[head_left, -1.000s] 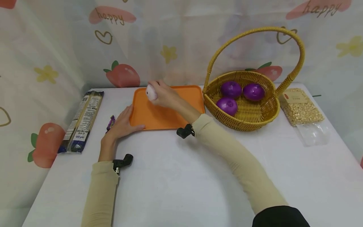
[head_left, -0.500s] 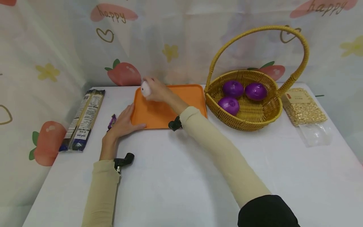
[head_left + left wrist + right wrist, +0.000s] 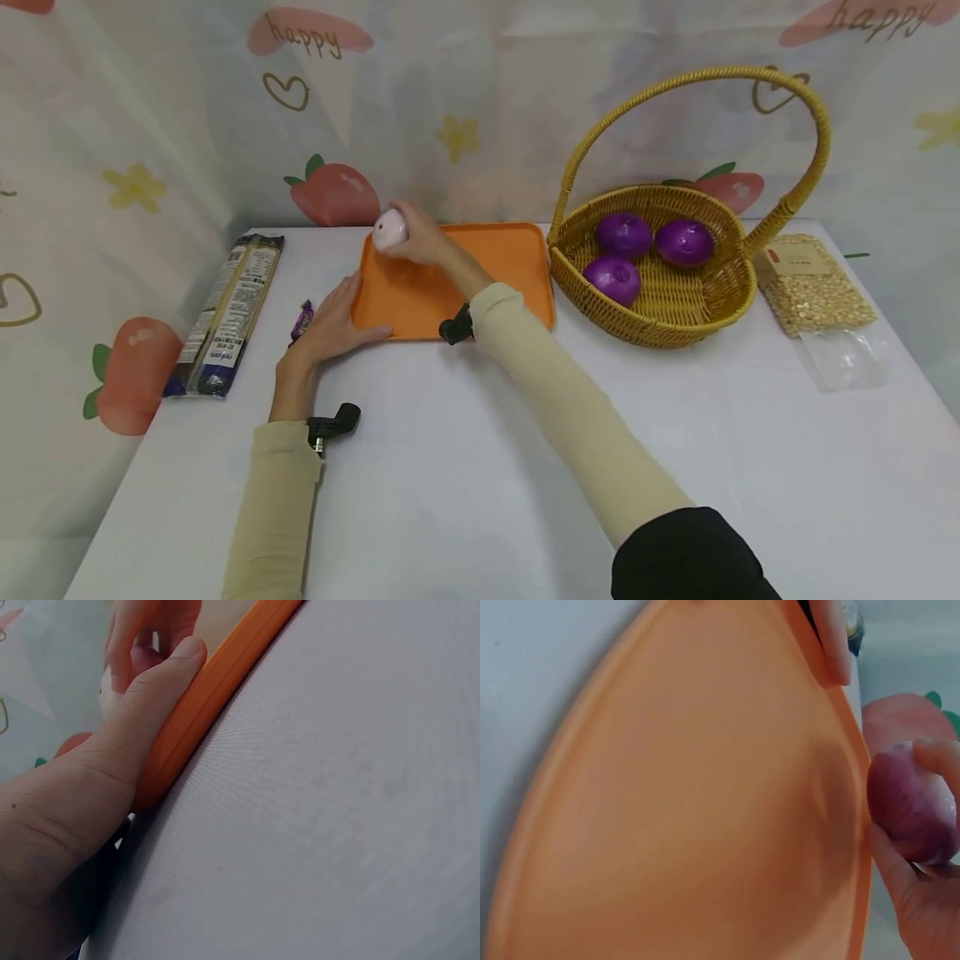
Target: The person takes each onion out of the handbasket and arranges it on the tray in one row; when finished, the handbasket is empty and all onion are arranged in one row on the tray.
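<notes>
My right hand (image 3: 426,240) holds a round, fruit-like object (image 3: 389,229) over the back left corner of the orange tray (image 3: 487,250). From the head its top looks whitish with a small dark dot. In the right wrist view, the same object (image 3: 907,799) shows a glossy purple-red side, with thumb and fingers around it at the tray's rim. My left hand (image 3: 330,327) rests at the tray's front left corner, fingers straight along the left side. Its thumb (image 3: 169,675) lies over the front rim in the left wrist view.
A wicker basket (image 3: 660,333) with a tall handle holds three purple round things (image 3: 624,235), right of the tray. Farther right lies a bag of yellowish grains (image 3: 817,287). A long printed packet (image 3: 228,312) lies at left; a purple-wrapped candy (image 3: 302,320) sits beside the left hand.
My right hand has moved left and slightly back across the tray with the round object, whose whitish top now shows more fully. The left hand has stayed at the tray corner.
</notes>
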The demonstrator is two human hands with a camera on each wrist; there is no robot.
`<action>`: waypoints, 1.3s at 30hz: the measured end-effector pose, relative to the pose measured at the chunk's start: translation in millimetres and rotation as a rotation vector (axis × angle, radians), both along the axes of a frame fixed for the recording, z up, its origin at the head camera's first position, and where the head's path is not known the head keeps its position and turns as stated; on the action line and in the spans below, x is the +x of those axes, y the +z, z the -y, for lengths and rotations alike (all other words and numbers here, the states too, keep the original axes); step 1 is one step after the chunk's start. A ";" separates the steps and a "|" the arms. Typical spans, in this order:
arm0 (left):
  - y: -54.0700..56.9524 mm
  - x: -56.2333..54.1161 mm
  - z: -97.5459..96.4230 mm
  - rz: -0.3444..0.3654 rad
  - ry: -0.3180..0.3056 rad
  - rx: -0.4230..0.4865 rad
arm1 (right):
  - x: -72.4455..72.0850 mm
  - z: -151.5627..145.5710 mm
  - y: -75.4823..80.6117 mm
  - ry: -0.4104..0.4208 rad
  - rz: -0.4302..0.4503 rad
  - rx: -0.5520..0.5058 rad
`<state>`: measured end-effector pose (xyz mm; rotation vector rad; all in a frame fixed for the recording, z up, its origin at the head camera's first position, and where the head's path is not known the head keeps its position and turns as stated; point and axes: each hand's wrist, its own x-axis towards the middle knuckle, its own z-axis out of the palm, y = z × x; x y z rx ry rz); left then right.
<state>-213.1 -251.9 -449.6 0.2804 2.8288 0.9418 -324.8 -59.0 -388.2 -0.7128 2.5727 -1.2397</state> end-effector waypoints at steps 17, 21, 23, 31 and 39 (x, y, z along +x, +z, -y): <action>0.0 0.4 0.9 0.025 0.006 -0.031 | 0.3 -2.8 -19.4 -0.100 0.065 -0.119; -0.9 0.1 1.7 0.025 0.007 -0.032 | 0.3 -0.2 -22.2 -0.109 0.056 -0.127; -2.3 -0.1 2.4 0.025 0.004 -0.035 | 0.4 0.9 -23.6 -0.115 0.064 -0.132; -2.7 -0.3 2.1 0.023 0.001 -0.032 | 1.3 2.5 -25.8 -0.124 0.080 -0.121; -1.5 0.8 1.5 0.002 -0.012 -0.006 | 6.8 2.4 -22.8 -0.153 0.025 -0.097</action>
